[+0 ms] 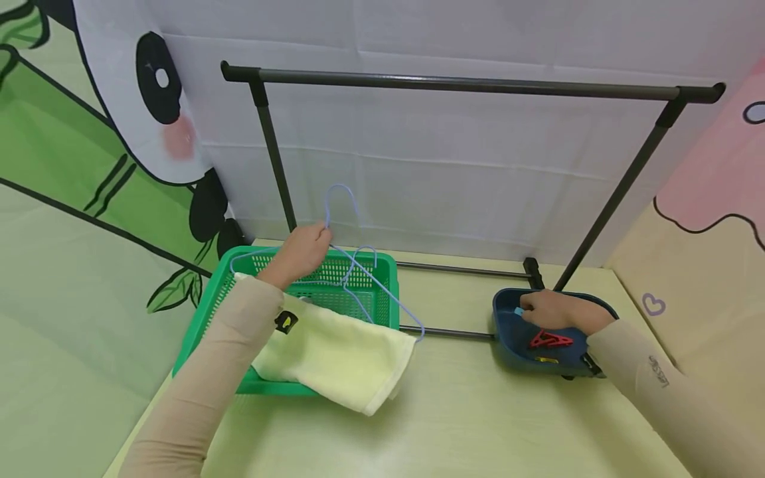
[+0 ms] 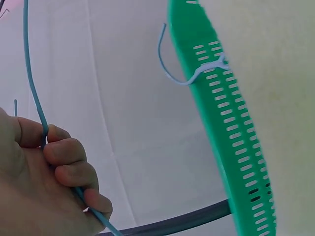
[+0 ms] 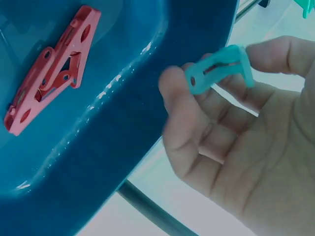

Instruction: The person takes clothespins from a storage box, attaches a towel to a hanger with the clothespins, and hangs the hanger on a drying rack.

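My left hand (image 1: 301, 252) grips a light blue-purple hanger (image 1: 382, 284) just below its hook, with fingers curled round the wire in the left wrist view. A pale yellow towel (image 1: 340, 348) with a small dark patch hangs along the hanger's lower part, in front of the green basket (image 1: 391, 292). Over at the right, my right hand (image 1: 552, 311) is above a dark blue basin (image 1: 505, 352). It pinches a small teal clothespin (image 3: 219, 69) between thumb and fingers. Inside the basin lies a red clothespin (image 3: 54, 69), and a small yellow item (image 1: 546, 360) sits beside it.
A second hanger (image 1: 358, 302) lies in the basket, its hook up over the rim. Behind everything stands a dark metal rack with a horizontal bar (image 1: 454, 83); its base rods (image 1: 448, 332) run along the table (image 1: 442, 411) between basket and basin. Printed cloth surrounds the table.
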Demonstrator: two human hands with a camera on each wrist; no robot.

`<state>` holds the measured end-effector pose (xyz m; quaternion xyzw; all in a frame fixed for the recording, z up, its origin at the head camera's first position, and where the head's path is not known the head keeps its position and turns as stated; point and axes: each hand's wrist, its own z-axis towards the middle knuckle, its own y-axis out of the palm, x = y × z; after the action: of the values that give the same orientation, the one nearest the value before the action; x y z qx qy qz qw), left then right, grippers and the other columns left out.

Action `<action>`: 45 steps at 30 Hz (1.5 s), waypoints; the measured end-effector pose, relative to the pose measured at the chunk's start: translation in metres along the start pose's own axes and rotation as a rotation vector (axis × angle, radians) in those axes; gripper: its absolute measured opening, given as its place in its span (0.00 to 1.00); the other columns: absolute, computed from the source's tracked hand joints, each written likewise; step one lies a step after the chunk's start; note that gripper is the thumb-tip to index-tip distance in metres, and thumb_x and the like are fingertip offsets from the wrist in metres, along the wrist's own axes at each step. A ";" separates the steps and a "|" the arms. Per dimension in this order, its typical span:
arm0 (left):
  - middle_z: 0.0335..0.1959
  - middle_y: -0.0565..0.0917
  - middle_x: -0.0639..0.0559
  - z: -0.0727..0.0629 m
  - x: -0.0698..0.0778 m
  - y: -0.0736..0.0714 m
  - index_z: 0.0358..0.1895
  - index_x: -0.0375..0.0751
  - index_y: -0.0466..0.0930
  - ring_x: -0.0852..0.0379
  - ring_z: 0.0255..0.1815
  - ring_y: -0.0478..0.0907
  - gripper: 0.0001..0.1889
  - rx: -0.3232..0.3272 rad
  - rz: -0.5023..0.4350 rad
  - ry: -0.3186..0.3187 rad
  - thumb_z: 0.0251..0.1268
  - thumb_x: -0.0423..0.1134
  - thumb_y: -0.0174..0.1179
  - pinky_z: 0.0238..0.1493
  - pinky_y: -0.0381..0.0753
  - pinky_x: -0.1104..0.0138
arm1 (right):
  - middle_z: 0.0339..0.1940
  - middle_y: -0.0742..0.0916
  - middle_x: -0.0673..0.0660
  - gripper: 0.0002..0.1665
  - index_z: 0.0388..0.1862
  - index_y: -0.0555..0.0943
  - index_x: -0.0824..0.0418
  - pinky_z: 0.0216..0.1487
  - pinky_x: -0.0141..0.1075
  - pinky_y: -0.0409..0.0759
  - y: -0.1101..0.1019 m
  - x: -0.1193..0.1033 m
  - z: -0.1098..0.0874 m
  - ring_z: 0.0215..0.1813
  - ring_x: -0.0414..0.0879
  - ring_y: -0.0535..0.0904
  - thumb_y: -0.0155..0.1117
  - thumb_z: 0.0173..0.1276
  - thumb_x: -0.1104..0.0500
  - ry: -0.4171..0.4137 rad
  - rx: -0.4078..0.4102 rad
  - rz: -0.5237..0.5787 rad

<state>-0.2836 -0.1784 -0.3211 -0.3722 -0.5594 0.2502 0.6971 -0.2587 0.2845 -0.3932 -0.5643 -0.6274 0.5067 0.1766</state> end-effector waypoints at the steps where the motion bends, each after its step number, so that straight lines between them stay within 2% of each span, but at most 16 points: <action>1: 0.20 0.67 0.48 0.000 0.001 -0.002 0.28 0.41 0.64 0.51 0.19 0.61 0.18 0.005 0.001 0.006 0.76 0.43 0.30 0.25 0.64 0.61 | 0.22 0.71 0.52 0.11 0.37 0.72 0.62 0.27 0.37 0.64 0.001 0.001 0.000 0.20 0.42 0.63 0.47 0.75 0.57 0.007 0.003 0.003; 5: 0.20 0.67 0.46 -0.002 0.006 -0.010 0.28 0.41 0.64 0.50 0.19 0.60 0.18 0.028 0.016 0.018 0.75 0.41 0.30 0.25 0.64 0.61 | 0.26 0.76 0.53 0.14 0.46 0.74 0.65 0.30 0.39 0.67 0.004 0.003 -0.001 0.22 0.43 0.68 0.48 0.75 0.55 0.019 0.019 0.012; 8: 0.20 0.66 0.46 -0.003 0.009 -0.015 0.28 0.40 0.63 0.51 0.18 0.60 0.18 0.039 0.021 0.017 0.75 0.42 0.29 0.23 0.64 0.61 | 0.31 0.79 0.55 0.15 0.48 0.75 0.66 0.32 0.40 0.68 0.004 0.002 -0.003 0.26 0.44 0.70 0.49 0.74 0.56 -0.001 0.061 0.014; 11: 0.19 0.66 0.46 -0.004 0.012 -0.020 0.28 0.40 0.63 0.51 0.17 0.60 0.18 0.047 0.018 0.007 0.75 0.42 0.28 0.22 0.64 0.62 | 0.36 0.81 0.57 0.15 0.49 0.77 0.68 0.35 0.42 0.72 0.003 -0.001 -0.005 0.31 0.45 0.74 0.50 0.73 0.59 -0.049 0.138 0.002; 15: 0.19 0.66 0.47 -0.006 0.015 -0.025 0.27 0.40 0.63 0.51 0.17 0.62 0.17 0.077 0.022 0.001 0.73 0.42 0.29 0.21 0.64 0.62 | 0.46 0.81 0.64 0.17 0.52 0.77 0.71 0.45 0.49 0.76 0.001 -0.008 -0.009 0.45 0.54 0.79 0.52 0.73 0.60 -0.125 0.265 -0.059; 17: 0.19 0.66 0.47 -0.006 0.017 -0.026 0.27 0.40 0.63 0.51 0.17 0.62 0.17 0.097 0.030 0.001 0.73 0.42 0.29 0.21 0.64 0.62 | 0.49 0.81 0.66 0.19 0.53 0.77 0.73 0.47 0.50 0.76 0.000 -0.012 -0.010 0.48 0.57 0.79 0.54 0.72 0.60 -0.144 0.313 -0.068; 18: 0.19 0.66 0.47 -0.006 0.018 -0.027 0.26 0.40 0.62 0.52 0.17 0.62 0.17 0.106 0.034 0.003 0.73 0.42 0.29 0.21 0.64 0.62 | 0.49 0.81 0.66 0.19 0.53 0.77 0.73 0.47 0.50 0.76 0.000 -0.013 -0.010 0.48 0.57 0.79 0.56 0.71 0.60 -0.148 0.333 -0.067; 22: 0.19 0.66 0.46 -0.006 0.021 -0.029 0.25 0.40 0.62 0.51 0.17 0.61 0.17 0.139 0.061 0.017 0.72 0.41 0.29 0.21 0.63 0.62 | 0.42 0.84 0.63 0.19 0.50 0.78 0.74 0.38 0.43 0.79 -0.001 -0.019 -0.011 0.37 0.48 0.81 0.62 0.66 0.61 -0.147 0.381 0.003; 24: 0.18 0.65 0.46 -0.006 0.022 -0.029 0.25 0.40 0.61 0.51 0.17 0.60 0.17 0.153 0.075 0.027 0.72 0.41 0.30 0.22 0.62 0.62 | 0.39 0.85 0.61 0.18 0.49 0.79 0.73 0.35 0.40 0.79 -0.001 -0.020 -0.011 0.35 0.45 0.81 0.64 0.65 0.62 -0.138 0.396 0.045; 29: 0.17 0.64 0.47 -0.004 0.025 -0.028 0.23 0.41 0.61 0.51 0.16 0.59 0.17 0.172 0.079 0.038 0.72 0.40 0.31 0.21 0.61 0.62 | 0.37 0.85 0.58 0.18 0.49 0.80 0.72 0.34 0.39 0.80 -0.001 -0.022 -0.013 0.36 0.47 0.82 0.67 0.61 0.64 -0.118 0.399 0.131; 33: 0.17 0.64 0.47 -0.003 0.026 -0.030 0.23 0.41 0.60 0.52 0.15 0.58 0.18 0.165 0.071 0.046 0.72 0.40 0.29 0.20 0.61 0.62 | 0.35 0.85 0.55 0.19 0.51 0.79 0.72 0.35 0.39 0.79 -0.002 -0.024 -0.015 0.37 0.47 0.81 0.66 0.61 0.67 -0.120 0.381 0.148; 38: 0.16 0.64 0.47 -0.002 0.028 -0.036 0.23 0.40 0.60 0.52 0.14 0.57 0.19 0.170 0.064 0.046 0.73 0.42 0.27 0.20 0.61 0.62 | 0.37 0.84 0.55 0.19 0.53 0.79 0.71 0.36 0.36 0.78 -0.002 -0.030 -0.017 0.37 0.44 0.79 0.64 0.62 0.69 -0.184 0.390 0.133; 45: 0.17 0.65 0.46 0.001 0.032 -0.042 0.25 0.40 0.61 0.51 0.15 0.60 0.20 0.191 0.063 0.017 0.74 0.44 0.27 0.20 0.63 0.61 | 0.41 0.83 0.54 0.17 0.52 0.79 0.68 0.38 0.34 0.79 -0.001 -0.046 -0.019 0.39 0.42 0.80 0.64 0.63 0.68 -0.262 0.385 0.169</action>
<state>-0.2799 -0.1789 -0.2683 -0.3235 -0.5151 0.3211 0.7258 -0.2305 0.2519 -0.3683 -0.5002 -0.4875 0.6986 0.1551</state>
